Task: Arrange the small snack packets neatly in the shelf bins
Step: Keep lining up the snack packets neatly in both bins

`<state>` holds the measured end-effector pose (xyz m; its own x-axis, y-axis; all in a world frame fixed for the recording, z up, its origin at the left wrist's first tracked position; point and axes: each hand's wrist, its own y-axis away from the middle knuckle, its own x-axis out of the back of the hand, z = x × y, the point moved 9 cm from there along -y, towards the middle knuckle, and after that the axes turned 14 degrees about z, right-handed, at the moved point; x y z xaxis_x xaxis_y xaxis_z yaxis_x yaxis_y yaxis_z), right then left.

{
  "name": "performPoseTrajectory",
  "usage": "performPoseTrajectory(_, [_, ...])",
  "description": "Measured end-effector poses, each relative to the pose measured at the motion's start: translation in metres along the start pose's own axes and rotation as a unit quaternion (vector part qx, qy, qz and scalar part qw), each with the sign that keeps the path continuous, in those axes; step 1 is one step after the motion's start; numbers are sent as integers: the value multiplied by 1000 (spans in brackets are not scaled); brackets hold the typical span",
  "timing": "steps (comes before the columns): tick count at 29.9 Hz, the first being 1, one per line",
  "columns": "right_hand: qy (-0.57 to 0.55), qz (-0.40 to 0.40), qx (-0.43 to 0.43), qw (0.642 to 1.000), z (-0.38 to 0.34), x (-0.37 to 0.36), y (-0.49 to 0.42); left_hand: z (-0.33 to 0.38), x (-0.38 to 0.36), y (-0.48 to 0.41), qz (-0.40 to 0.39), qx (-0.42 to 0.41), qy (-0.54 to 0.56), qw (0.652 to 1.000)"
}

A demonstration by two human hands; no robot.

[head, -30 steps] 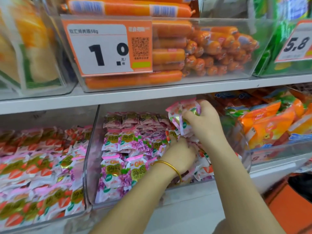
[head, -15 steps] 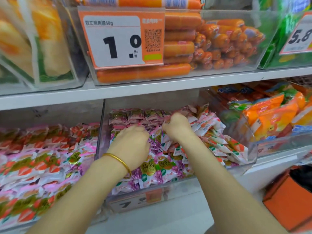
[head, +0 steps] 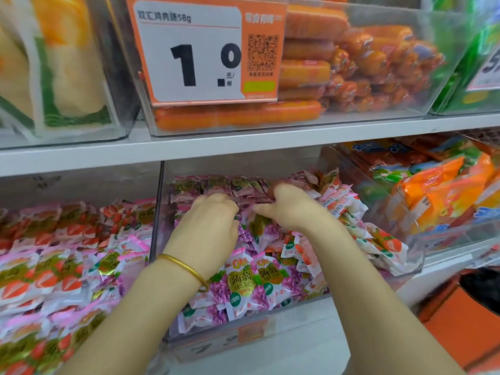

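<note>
Head view puts us over the middle bin [head: 158, 239] on the lower shelf [head: 303, 342]. In it lie the purple snack packets [head: 243, 282], a tidy row at the back and many loose toward the front, with white-and-orange packets [head: 378, 242] heaped along its right side. Our left hand [head: 208, 223], a gold bangle [head: 184, 266] on its wrist, lies knuckles-up on the pile with its fingers [head: 216, 198] bent down into the packets. Our right hand [head: 295, 209] is just beside it, fingers curled over the back row and thumb stretched toward the left hand. The fingertips are buried, so we cannot tell whether either hand actually pinches a packet. We judge the step to be squaring up the back rows. To do it well we should lay the packets flat, turn the gold labels the same way, butt each row against the one behind and work toward the front. The two kinds probably want separating. As for print, the orange price tag [head: 194, 50] above shows "1.0" and "58g" beside a QR code, in front of the sausages [head: 305, 69]. A second tag [head: 487, 69] at far right begins with "5". The packet labels carry Chinese characters, and the middle bin's own tag is too blurred to read.
</note>
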<state>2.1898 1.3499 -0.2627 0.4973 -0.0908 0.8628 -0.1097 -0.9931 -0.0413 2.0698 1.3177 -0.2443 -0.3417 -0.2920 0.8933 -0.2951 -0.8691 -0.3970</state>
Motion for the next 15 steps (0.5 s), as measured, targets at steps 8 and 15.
performPoseTrajectory(8, [62, 46, 77, 994, 15, 19, 1, 35, -28, -18, -83, -75, -16, 994])
performPoseTrajectory(15, [192, -8, 148, 970, 24, -9, 12, 37, -52, -25, -116, -71, -133, 982])
